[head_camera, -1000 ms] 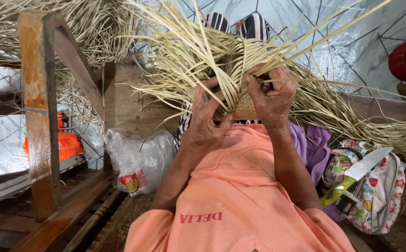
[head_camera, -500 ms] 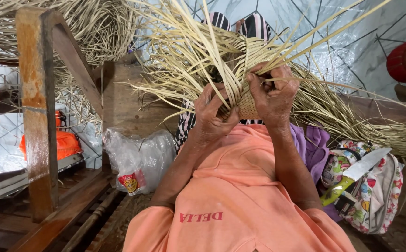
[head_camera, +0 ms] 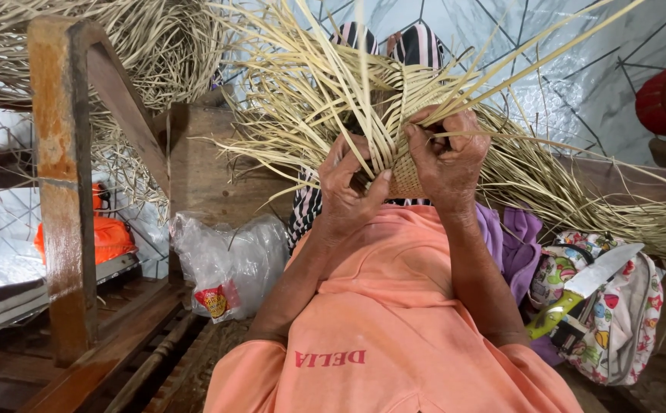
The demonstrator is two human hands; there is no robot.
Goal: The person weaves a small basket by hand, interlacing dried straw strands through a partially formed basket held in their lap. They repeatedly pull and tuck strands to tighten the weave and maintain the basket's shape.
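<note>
Both hands up in front of the head camera, working a half-woven straw piece (head_camera: 406, 172): small tight plaited patch in the middle, long loose pale strands fanning out up, left and right. Left hand (head_camera: 348, 187) sits at the left edge of the woven patch, fingers together, thumb (head_camera: 375, 187) pressed onto the strands, so clamped on the weave. Right hand (head_camera: 449, 157) is at the upper right of the patch, fingers (head_camera: 432, 126) curled shut around a bunch of strands, knuckles toward camera. Hands nearly touching, patch between them. Both forearms rise out of orange sleeves, orange shirt (head_camera: 394, 336) fills the bottom centre. Behind the strands: striped black-and-white fabric (head_camera: 417, 42). Left side: worn wooden frame post (head_camera: 61, 191) with a slanted brace, tangled heap of dry straw (head_camera: 157, 38) on top of it. Clear plastic bag (head_camera: 230, 264) with a small red-and-yellow packet inside, near the post base on the wooden floor. Orange object (head_camera: 103, 237) behind the post, partly hidden. Right side: purple cloth (head_camera: 513, 245) just beside the right forearm, floral printed bag (head_camera: 623, 321) next to it, knife with a broad blade and green-yellow handle (head_camera: 581, 294) lying on the bag. Top right edge: another person's arm in a red sleeve (head_camera: 658, 99), well apart from the work
</note>
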